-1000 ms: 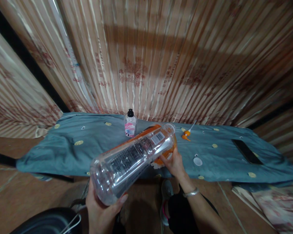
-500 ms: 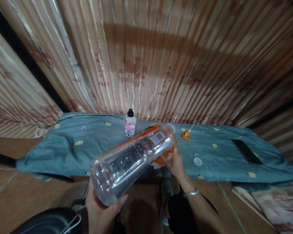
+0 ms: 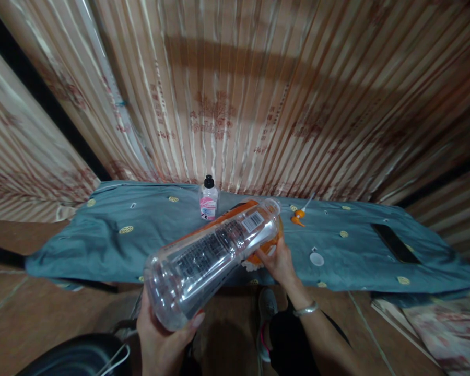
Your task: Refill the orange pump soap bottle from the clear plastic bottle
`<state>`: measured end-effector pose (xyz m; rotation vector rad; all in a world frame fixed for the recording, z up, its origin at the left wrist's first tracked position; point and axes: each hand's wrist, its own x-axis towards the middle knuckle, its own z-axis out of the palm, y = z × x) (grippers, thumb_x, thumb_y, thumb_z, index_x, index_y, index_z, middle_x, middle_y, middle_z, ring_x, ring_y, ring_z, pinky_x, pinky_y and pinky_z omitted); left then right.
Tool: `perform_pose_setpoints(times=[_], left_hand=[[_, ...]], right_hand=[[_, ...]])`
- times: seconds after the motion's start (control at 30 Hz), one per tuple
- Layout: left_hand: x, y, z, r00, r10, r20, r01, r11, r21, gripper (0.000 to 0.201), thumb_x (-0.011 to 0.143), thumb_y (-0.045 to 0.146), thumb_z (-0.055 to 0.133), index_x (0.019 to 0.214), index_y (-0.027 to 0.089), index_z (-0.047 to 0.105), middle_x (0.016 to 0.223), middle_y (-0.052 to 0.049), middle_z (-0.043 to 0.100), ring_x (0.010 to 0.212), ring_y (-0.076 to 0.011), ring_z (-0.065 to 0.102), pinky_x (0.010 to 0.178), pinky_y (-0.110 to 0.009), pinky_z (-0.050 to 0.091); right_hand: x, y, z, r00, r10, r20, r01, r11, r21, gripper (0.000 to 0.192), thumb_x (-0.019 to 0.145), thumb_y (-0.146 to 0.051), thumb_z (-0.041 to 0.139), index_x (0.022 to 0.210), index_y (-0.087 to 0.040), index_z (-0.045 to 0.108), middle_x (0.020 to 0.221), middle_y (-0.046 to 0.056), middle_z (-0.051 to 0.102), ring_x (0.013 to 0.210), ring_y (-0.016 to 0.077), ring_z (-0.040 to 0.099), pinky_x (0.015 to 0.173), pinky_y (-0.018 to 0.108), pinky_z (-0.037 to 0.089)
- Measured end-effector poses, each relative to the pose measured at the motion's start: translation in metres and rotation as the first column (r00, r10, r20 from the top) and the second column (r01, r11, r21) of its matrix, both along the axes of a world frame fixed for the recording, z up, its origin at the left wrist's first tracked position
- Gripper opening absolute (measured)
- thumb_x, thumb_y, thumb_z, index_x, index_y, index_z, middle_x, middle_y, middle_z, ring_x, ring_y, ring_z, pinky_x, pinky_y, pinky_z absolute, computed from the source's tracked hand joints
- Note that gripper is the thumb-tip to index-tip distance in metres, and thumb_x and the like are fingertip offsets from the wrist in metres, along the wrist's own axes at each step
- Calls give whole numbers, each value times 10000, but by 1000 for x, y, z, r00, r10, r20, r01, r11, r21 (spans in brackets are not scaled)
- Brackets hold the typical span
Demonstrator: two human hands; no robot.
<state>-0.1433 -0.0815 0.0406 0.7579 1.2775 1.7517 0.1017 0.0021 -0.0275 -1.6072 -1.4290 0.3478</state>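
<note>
My left hand (image 3: 166, 329) is wrapped round the base of a large clear plastic bottle (image 3: 207, 263), which is tilted with its neck up and to the right. A barcode and dark print show on the bottle's side. Behind its neck, my right hand (image 3: 276, 261) grips an orange bottle (image 3: 264, 250), mostly hidden by the clear one. Whether the two bottles touch cannot be made out. An orange pump top (image 3: 298, 215) with a pale tube lies on the cloth to the right. Near it is a small white disc (image 3: 317, 259), perhaps a cap.
A small clear bottle with a pink label and black cap (image 3: 209, 201) stands at the back of the teal cloth-covered bench (image 3: 113, 245). A dark phone-like slab (image 3: 395, 243) lies on the right. Behind hangs a patterned curtain (image 3: 227, 104). A black round seat (image 3: 78, 355) is lower left.
</note>
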Motion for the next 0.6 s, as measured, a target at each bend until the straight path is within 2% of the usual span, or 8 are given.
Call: perform_pose_setpoints(times=[0.13,0.37,0.5,0.6], left_hand=[[4,-1,5,1000,-7,-6,7,1000,-17,838,466,393,941,1212,166,634,1031,-70,725,909,-206,708,806,-248,568],[-1,1,-3,1000,0,-5,0,1000,-8,834,447,356,951,1203,178,648,1021,-71,728,944,-222,707,809,-255,567],[-6,2,-8,999,-34,7,34,999,10,810,430,313,952,1169,160,660,966,-79,738,886,-223,719,779,-261,579],[-5,2,-7,999,-33,14,33,999,7,821,413,316,956,1164,166,661,954,-70,734,892,-234,723,766,-271,588]], right_hand=[[0,0,-1,1000,-11,15,11,1000,4,665,762,-623,681,1225,-177,513,1050,143,743,913,325,749,770,463,616],[0,0,0,1000,-8,8,8,1000,5,665,755,-598,697,1225,-162,521,1063,152,738,916,331,748,765,473,616],[0,0,0,1000,-11,10,11,1000,15,656,751,-586,699,1222,-167,518,1051,140,740,914,324,750,764,460,615],[0,1,-1,1000,-20,14,20,1000,18,641,746,-583,697,1214,-181,522,1055,133,742,925,320,748,775,456,612]])
